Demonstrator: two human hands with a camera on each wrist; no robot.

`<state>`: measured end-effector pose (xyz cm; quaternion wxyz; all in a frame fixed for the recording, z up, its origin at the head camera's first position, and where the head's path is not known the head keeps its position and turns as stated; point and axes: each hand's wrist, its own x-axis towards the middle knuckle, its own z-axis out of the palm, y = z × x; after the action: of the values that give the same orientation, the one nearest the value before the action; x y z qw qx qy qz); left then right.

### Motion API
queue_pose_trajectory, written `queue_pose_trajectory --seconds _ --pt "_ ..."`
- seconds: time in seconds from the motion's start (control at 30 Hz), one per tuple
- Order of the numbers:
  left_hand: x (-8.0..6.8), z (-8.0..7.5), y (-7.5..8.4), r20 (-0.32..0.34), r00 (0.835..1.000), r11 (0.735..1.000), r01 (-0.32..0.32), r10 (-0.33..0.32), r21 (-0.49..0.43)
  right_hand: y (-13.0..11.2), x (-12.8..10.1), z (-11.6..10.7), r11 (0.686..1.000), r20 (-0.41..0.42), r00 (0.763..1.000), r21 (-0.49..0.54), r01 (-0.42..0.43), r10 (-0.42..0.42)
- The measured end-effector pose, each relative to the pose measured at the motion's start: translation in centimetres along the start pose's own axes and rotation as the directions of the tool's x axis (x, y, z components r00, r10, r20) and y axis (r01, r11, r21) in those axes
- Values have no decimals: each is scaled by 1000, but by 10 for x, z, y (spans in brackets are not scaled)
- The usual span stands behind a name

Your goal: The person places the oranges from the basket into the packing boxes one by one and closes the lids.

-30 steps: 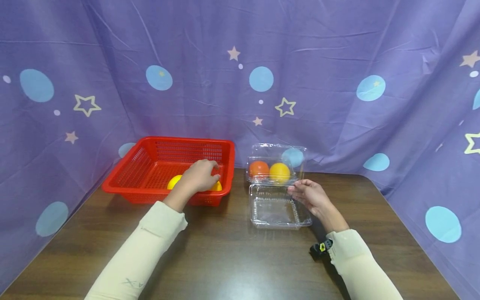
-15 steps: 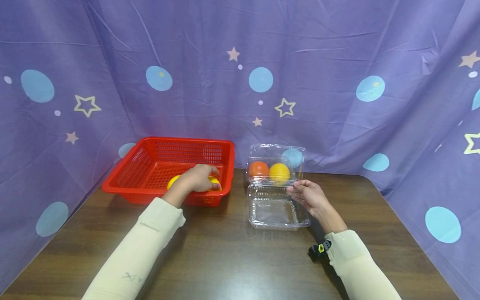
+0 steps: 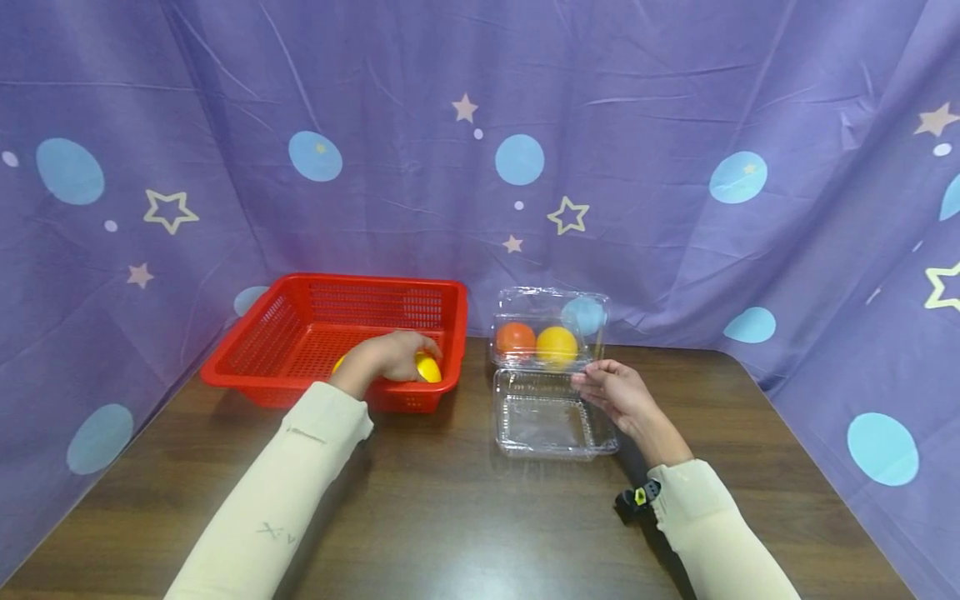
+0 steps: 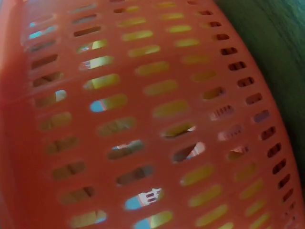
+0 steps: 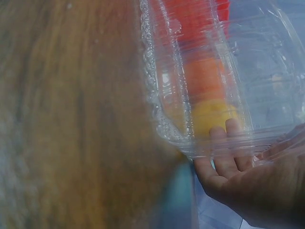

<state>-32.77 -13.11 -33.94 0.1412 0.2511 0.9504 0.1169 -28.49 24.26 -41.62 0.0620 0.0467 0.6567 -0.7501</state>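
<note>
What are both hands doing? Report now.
Left hand: gripping a round yellow fruit inside the red plastic basket.
Right hand: holding the clear plastic clamshell box.

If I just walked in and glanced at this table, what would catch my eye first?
Probably the bright red slotted plastic basket at the back left of the dark wooden table, where the left hand grips a yellow ball-shaped fruit. To its right stands an open clear plastic clamshell box holding an orange-red round fruit and a yellow-orange one, with the right hand at its edge. Behind hangs a purple cloth with stars.
</note>
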Motion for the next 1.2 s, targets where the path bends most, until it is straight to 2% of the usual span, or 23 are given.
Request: queue_pose_trajectory --seconds 0.17,0.27,0.37,0.53,0.7,0.93,1.2 --pt "5 5 -6 -52 994 995 -92 94 33 0 0 0 1000 -1 1000 0 1 -1" --pt "8 8 -8 -82 990 993 -111 114 46 0 -1 1 1000 -2 1000 -10 -2 2" --pt "10 11 -10 -110 988 994 -103 107 46 0 -1 2 1000 -5 1000 -12 -8 8" --pt "11 13 -10 -170 985 1000 -23 22 -4 0 -1 2 1000 -8 1000 -15 -10 10" --pt "12 12 -8 -273 962 1000 11 -13 -9 -1 -1 3 1000 -12 1000 -13 -7 7" --pt "10 5 0 -402 915 999 37 -34 1 -1 -1 2 1000 -5 1000 -14 -5 5" --pt "4 -7 15 -473 881 997 48 -17 53 0 0 1 1000 3 1000 -7 2 -2"
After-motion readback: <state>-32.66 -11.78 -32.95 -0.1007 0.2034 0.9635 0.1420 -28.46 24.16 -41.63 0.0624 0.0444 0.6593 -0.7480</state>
